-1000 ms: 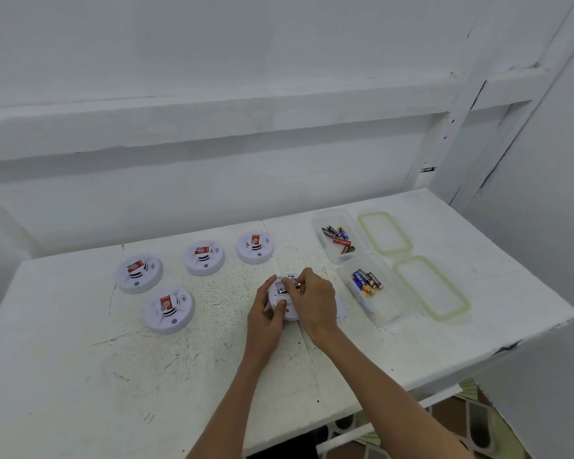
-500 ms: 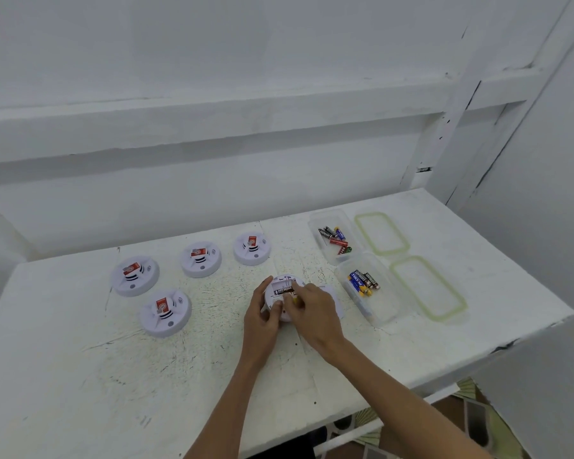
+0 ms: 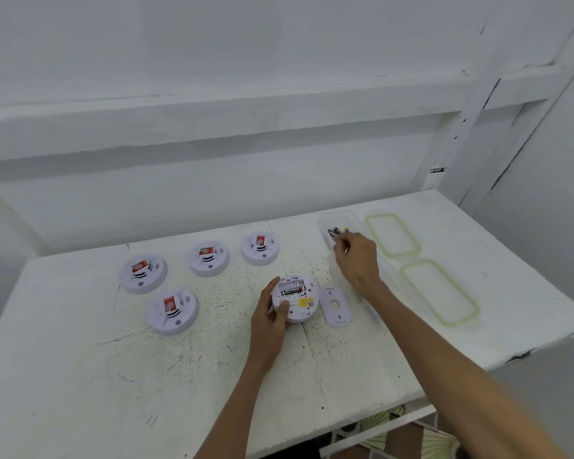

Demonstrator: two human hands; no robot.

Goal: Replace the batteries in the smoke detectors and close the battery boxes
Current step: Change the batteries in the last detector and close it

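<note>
While I am sitting at the white table (image 3: 80, 376), my left hand (image 3: 269, 321) is gripping the overturned smoke detector (image 3: 295, 298) by its rim at 8 o'clock, thumb lying on its back and fingers curling round its far edge. Its battery bay is lying open, with one dark battery (image 3: 290, 289) showing inside. The loose battery cover (image 3: 337, 306) is lying flat just beside the detector at 3 o'clock, not touching it. My right hand (image 3: 357, 260) is reaching out to 1 o'clock of the detector, hanging over the far clear battery box (image 3: 327, 223), where a few loose batteries (image 3: 337, 231) are lying. Its fingers (image 3: 342, 248) are curling together at the tips, and I cannot tell whether they are pinching a battery. Two green-rimmed lids are lying flat beyond my right arm, the far lid (image 3: 393, 235) at 2 o'clock and the near lid (image 3: 439, 291) at 3 o'clock. Four other detectors are sitting face up between 9 and 11 o'clock, well apart from my hands: one (image 3: 173, 311) nearest me, and three (image 3: 142, 273) (image 3: 208, 258) (image 3: 260, 248) in a row behind it.
</note>
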